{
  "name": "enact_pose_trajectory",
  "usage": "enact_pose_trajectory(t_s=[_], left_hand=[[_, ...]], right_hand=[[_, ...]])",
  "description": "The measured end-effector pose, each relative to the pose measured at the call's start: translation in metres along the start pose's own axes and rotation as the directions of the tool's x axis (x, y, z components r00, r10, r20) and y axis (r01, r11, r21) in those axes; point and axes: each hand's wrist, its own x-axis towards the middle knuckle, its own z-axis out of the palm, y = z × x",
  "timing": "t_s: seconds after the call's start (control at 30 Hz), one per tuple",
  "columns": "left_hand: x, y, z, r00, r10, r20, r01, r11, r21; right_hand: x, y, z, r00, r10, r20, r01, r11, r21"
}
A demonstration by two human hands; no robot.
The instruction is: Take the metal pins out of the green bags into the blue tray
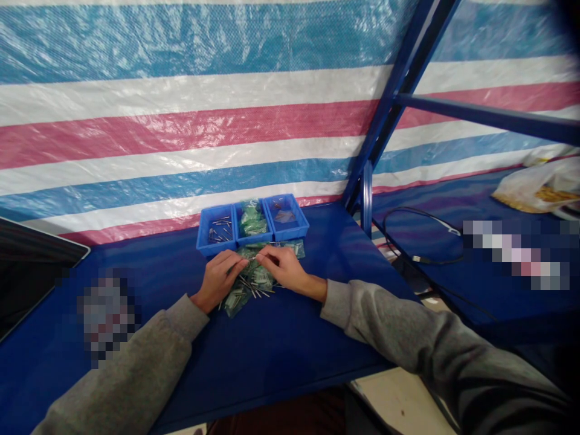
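Note:
My left hand [218,278] and my right hand [286,266] come together above a pile on the blue table. Both have thumb and fingers pinched, holding between them a small thin metal piece [252,258] too tiny to make out fully. Under the hands lie several slim metal rods [256,289] mixed with small green-tinted clear plastic bags [235,302]. Just behind stand three blue bins: the left bin [202,237] contains loose metal rods, the middle bin [267,219] green plastic bags, and the right bin [301,223] a few small items and clear plastic.
The blue table [281,344] ends near my body. A dark screen-like panel [36,272] stands at the left, with a blurred-out item beside it. Blue metal posts [387,115] rise at the right. Beyond them are a black cable [414,260] and a plastic bag [539,187].

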Motion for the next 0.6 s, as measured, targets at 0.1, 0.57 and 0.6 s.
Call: enact_pose_trajectory(t_s=[0.1,0.57,0.6], left_hand=[[0.0003,0.0011,-0.0006,1.000,0.007,-0.012,-0.007,1.000,-0.022],[-0.0025,0.0008,-0.0020,0.999,-0.032,0.001,0.032,0.999,0.037],[-0.0024,0.0008,-0.0022,1.000,-0.031,0.004,0.031,0.999,0.037]], right_hand=[[-0.0001,0.0003,0.0003,1.000,-0.001,0.000,0.001,1.000,-0.028],[-0.0019,-0.0048,-0.0008,0.999,-0.042,-0.026,0.042,0.999,-0.015],[-0.0019,-0.0049,-0.0007,0.998,-0.048,-0.026,0.047,0.999,-0.024]])
